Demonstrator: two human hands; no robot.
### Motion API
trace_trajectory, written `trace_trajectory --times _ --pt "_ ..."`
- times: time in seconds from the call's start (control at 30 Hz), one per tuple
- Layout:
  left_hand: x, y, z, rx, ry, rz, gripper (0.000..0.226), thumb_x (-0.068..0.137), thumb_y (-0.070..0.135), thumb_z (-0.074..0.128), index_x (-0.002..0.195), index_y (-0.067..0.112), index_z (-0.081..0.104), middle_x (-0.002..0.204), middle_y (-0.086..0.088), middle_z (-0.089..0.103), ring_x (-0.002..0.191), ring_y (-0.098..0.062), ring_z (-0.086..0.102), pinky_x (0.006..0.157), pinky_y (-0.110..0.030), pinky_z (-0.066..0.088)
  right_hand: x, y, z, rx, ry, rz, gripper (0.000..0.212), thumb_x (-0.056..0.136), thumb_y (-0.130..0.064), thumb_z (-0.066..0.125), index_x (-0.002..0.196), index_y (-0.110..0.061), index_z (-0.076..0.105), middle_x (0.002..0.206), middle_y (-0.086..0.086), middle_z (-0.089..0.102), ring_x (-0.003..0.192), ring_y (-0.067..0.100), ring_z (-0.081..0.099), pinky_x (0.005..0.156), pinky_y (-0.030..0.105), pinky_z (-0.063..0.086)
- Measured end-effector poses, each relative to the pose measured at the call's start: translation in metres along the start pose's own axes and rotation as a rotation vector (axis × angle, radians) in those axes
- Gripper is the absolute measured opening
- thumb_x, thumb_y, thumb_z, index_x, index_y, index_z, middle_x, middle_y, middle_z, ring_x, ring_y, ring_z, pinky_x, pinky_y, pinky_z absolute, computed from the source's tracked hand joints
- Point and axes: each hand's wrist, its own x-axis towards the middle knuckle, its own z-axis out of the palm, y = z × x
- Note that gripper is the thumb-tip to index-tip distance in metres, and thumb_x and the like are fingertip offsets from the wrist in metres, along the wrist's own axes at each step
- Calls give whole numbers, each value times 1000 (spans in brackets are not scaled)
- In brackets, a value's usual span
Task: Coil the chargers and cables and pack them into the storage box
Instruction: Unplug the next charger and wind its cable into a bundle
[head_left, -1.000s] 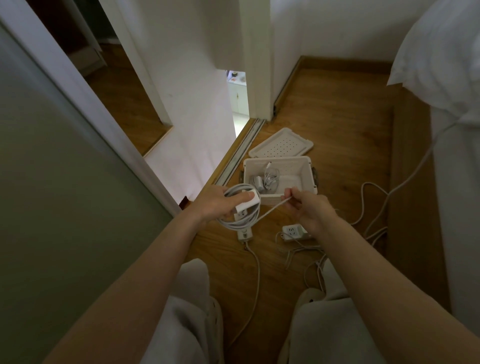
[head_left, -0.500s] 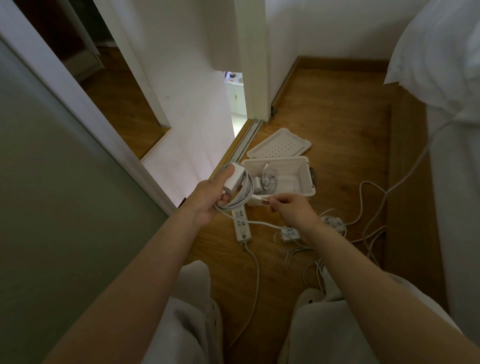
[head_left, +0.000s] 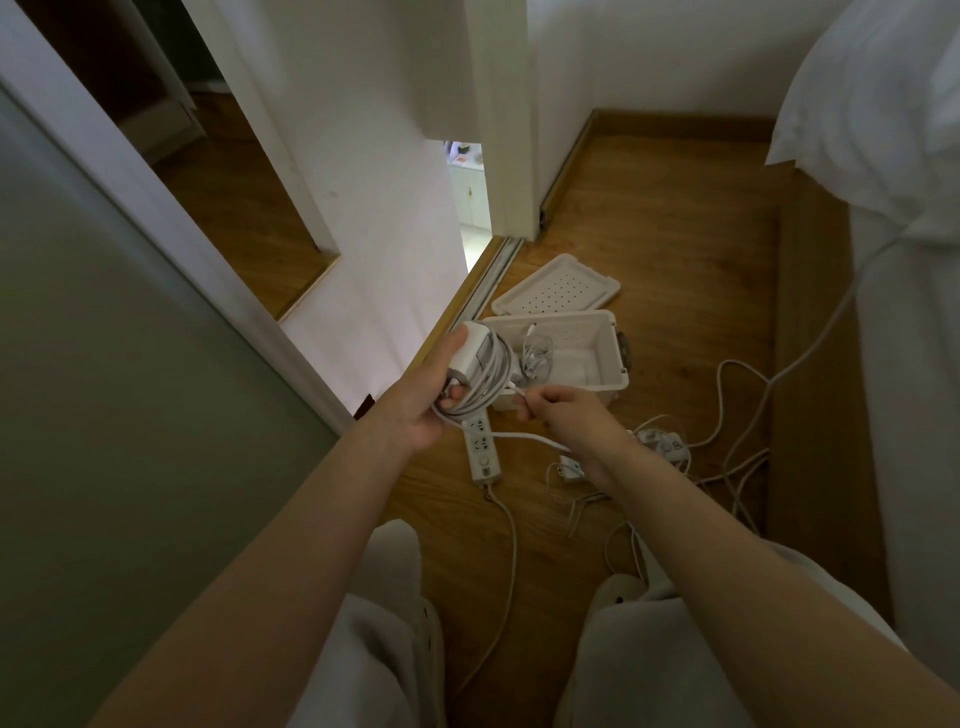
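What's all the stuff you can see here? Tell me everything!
storage box: one, white, open on the floor.
lid: one, white, holey, floor behind the box.
charger with coiled cable: one, white, in left hand.
thin cable: one, white, inside the box.
power strip: one, white, floor under the hands.
small socket adapters: two, white, floor by right wrist.
loose cables: several, white, floor at right.
pillow: one, white, top right.
left hand: one, grips the charger coil.
right hand: one, pinches the charger's cable.

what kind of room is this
Most likely a bedroom in a home: white bedding hangs over a bed's edge on the right, the wooden floor has a skirting board, and a narrow doorway opens onto another lit room.
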Motion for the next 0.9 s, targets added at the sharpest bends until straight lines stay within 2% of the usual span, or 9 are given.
trace_trajectory --times 0.07,0.17,0.23,0.33,0.43,0.57,0.7,0.8,0.9 --pt "0 0 1 9 -3 4 50 87 50 55 116 10 59 95 -12 53 78 -15 49 72 -24 47 -2 0 3 24 -63 8 27 99 -20 44 97 -6 67 87 -9 61 97 11 51 89 30 39" --pt "-2 -4 6 133 0 -10 56 86 52 56 121 8 58 103 -13 52 83 -19 48 73 -25 45 -4 3 7 5 -139 -42 23 98 -21 46 89 -17 66 79 -5 61 84 16 51 80 28 41" --pt "-3 -6 10 199 15 -24 57 85 53 56 121 8 58 102 -13 54 85 -20 48 72 -25 45 -4 4 8 -1 -128 -72 20 97 -18 46 94 -14 66 77 -3 62 77 16 49 76 29 42" --pt "-2 -7 10 230 46 -27 53 86 50 56 114 6 60 74 -6 58 64 -12 49 62 -21 43 -6 1 10 60 -84 -56 16 98 -13 44 106 -9 57 73 -4 56 61 8 43 60 20 37" --pt "-1 -9 11 291 82 -11 42 88 50 55 93 8 62 54 3 53 51 -8 44 58 -20 39 -8 -3 15 66 -41 -37 12 99 -16 41 110 -13 46 79 -5 52 66 7 44 59 19 37" --pt "-5 -9 16 284 132 -2 45 85 50 59 97 7 64 77 -7 64 65 -14 57 65 -25 47 -15 1 22 -40 78 -309 15 101 -23 34 115 -18 36 94 -4 54 79 6 53 66 20 47" --pt "-10 -6 19 181 107 5 42 86 49 57 100 10 61 83 -8 66 70 -15 63 57 -25 50 -25 3 23 -100 117 -552 13 100 -30 37 111 -25 35 91 -6 58 86 22 63 75 41 55" --pt "-13 -5 21 149 106 16 41 87 49 56 102 12 61 87 -10 67 77 -17 64 61 -26 51 -27 2 22 -96 80 -575 22 96 -33 46 112 -26 33 92 -11 58 83 9 65 74 29 58" --pt "-14 -8 22 187 122 40 41 87 49 56 97 10 63 95 -12 67 82 -19 64 68 -27 54 -23 3 21 -102 101 -526 40 88 -25 62 116 -24 33 94 -13 58 86 -1 62 76 16 55"
